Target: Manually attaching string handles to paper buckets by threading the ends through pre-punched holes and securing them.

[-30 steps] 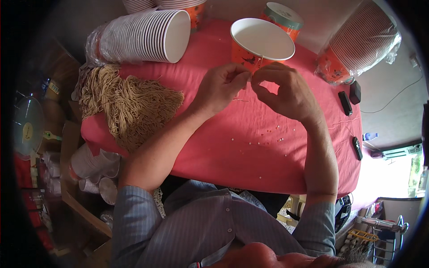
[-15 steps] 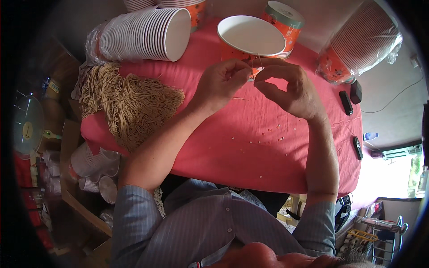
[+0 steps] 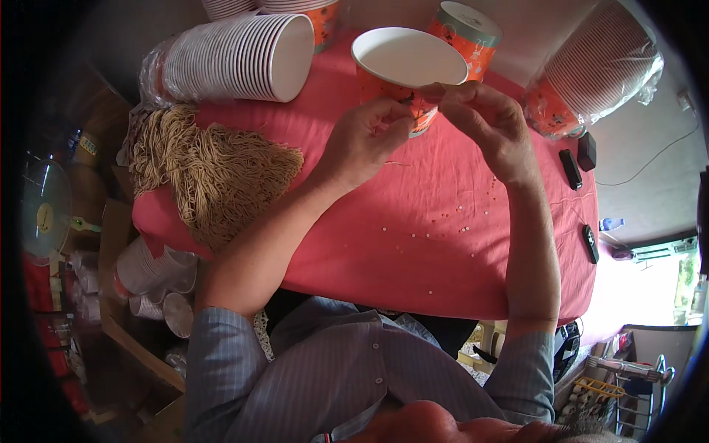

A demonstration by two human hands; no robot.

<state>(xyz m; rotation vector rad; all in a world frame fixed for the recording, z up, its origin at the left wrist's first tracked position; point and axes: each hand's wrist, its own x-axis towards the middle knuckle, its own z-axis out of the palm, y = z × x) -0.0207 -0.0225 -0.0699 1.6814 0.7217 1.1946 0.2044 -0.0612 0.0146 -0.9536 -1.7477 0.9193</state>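
My left hand [image 3: 369, 139] is closed, thumb and fingertips pinched together just in front of a large orange-and-white paper tub [image 3: 373, 83]. Higher up and to the right, my right hand [image 3: 491, 125] is closed as well, its fingertips meeting before the tub's rim. A thin brownish string showed between both pinches a moment ago; now it is too fine to trace. The tub stands upright with its white inside showing. Left of my hands lies a thick bundle of tan strings [image 3: 229, 173]. Small white and reddish beads [image 3: 443, 218] are scattered on the pink cloth [image 3: 347, 255].
A wrapped stack of white tubs [image 3: 229, 63] lies at the back left. Another wrapped stack [image 3: 591, 70] leans at the right. Behind the open tub sits an orange tub with a green band [image 3: 473, 37]. A remote control [image 3: 590, 244] and dark small boxes [image 3: 587, 151] edge the table.
My right hand has moved up and slightly right, away from my left hand, its fingers drawing together. My left hand has barely moved. The tub has shifted slightly left.
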